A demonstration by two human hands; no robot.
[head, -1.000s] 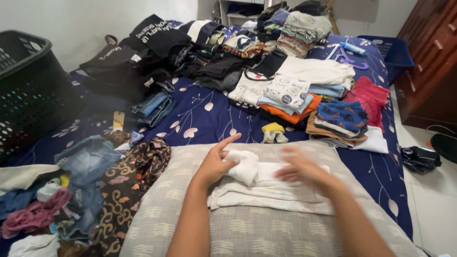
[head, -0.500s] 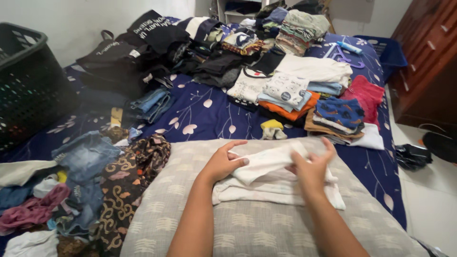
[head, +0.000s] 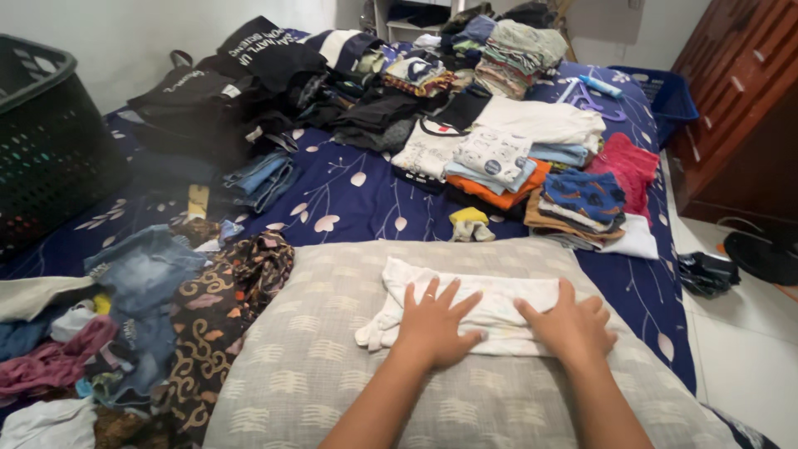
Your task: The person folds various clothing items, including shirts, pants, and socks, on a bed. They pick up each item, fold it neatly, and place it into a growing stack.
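**Soft white fold under flat palms**

We press both hands flat, fingers spread, gripping nothing: our left hand (head: 434, 326) and right hand (head: 572, 326) rest on the folded white garment (head: 474, 303), which lies on the grey patterned pillow (head: 316, 366). We judge the cloth light, limp and thin, not slippery or fragile, best taken by pinching its folded edges at both ends. At nine o'clock a loose heap of denim and brown print (head: 166, 308) sprawls. Toward twelve and one o'clock, neat folded stacks (head: 573, 199) sit on the navy floral sheet (head: 366, 195). At ten o'clock stands a black plastic basket (head: 46, 137).
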